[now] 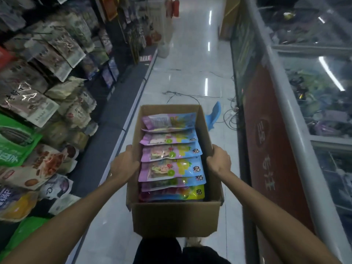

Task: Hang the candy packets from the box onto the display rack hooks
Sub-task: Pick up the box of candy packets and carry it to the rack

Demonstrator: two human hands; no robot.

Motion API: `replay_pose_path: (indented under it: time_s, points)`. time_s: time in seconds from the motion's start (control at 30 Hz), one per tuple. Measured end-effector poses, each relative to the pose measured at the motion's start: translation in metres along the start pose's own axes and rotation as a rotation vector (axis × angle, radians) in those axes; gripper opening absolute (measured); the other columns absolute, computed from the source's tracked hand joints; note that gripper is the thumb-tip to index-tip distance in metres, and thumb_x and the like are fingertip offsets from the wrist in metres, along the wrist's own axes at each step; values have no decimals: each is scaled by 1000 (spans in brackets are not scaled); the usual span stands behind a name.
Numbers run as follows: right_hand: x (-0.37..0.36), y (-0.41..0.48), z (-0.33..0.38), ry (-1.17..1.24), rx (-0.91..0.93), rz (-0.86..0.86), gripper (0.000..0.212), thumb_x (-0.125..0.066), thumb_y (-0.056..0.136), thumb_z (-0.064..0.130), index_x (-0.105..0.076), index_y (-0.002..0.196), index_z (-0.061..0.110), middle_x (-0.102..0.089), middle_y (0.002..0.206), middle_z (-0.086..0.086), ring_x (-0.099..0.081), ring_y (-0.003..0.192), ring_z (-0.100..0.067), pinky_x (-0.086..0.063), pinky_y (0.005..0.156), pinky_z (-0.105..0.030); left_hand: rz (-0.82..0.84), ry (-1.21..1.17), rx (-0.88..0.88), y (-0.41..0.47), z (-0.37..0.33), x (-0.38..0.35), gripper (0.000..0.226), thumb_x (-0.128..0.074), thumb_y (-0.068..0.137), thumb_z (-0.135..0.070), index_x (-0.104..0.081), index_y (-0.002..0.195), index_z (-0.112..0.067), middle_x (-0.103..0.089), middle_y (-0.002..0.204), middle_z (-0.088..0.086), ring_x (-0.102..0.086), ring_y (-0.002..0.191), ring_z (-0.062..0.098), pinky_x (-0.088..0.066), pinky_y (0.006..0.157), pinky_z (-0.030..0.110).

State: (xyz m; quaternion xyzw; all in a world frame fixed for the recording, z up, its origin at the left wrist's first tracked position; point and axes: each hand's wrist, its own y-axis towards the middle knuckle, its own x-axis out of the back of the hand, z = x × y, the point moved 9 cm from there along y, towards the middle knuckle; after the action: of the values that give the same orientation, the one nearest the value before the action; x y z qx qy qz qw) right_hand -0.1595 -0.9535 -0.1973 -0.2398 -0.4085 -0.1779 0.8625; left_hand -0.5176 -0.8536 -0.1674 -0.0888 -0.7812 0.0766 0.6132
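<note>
The person is standing in a shop aisle, with the display rack (43, 88) of hanging snack bags running along the left and a glass-topped freezer (308, 115) along the right. Between them the open cardboard box (171, 216) is being carried level above the tiled floor (190, 60). The candy packets (171, 164) are lying overlapped in a row from the box's far wall to its near wall. The left hand (124, 163) is pressing flat against the box's left wall, fingers closed over the rim; the right hand (219, 161) is clamping the right rim, fingers curled inside. The step in hand looks like carrying the stock to the hooks. It would go best keeping the box level so the packets are not sliding, and setting it down close beside the rack to free both hands.
</note>
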Motion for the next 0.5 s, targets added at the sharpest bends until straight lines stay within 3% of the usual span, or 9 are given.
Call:
replay_pose_path:
  time_s: [0.13,0.27,0.4,0.5]
  points:
    - [24,97,14,-8,10,-10,18,-53,84,6,-59,93,21,-66,82,1,-63,76,-29,-42,58,-33,-19,-43,15,68,-56,4,37,-51,100,-35,-47,130,-13,-69,119,15,-67,105,42,-51,87,47]
    - [34,195,32,-53,23,-16,23,-53,85,6,-62,100,20,-69,87,-3,-65,81,-32,-50,68,-37,-38,-80,7,148,-95,2,38,-51,103,-39,-49,128,-12,-69,116,12,-68,101,40,-48,80,41]
    - [34,300,63,-101,58,-8,27,-52,84,5,-61,106,18,-66,85,-4,-63,80,-32,-49,66,-37,-31,-86,40,252,-116,-5,28,-53,95,-32,-47,118,-18,-71,107,13,-69,90,40,-57,79,47]
    - [38,366,91,-92,68,7,34,-53,85,3,-63,114,19,-65,86,-3,-62,81,-30,-49,67,-37,-17,-86,53,319,-137,1,31,-54,92,-26,-46,120,-16,-70,104,15,-68,90,42,-55,76,46]
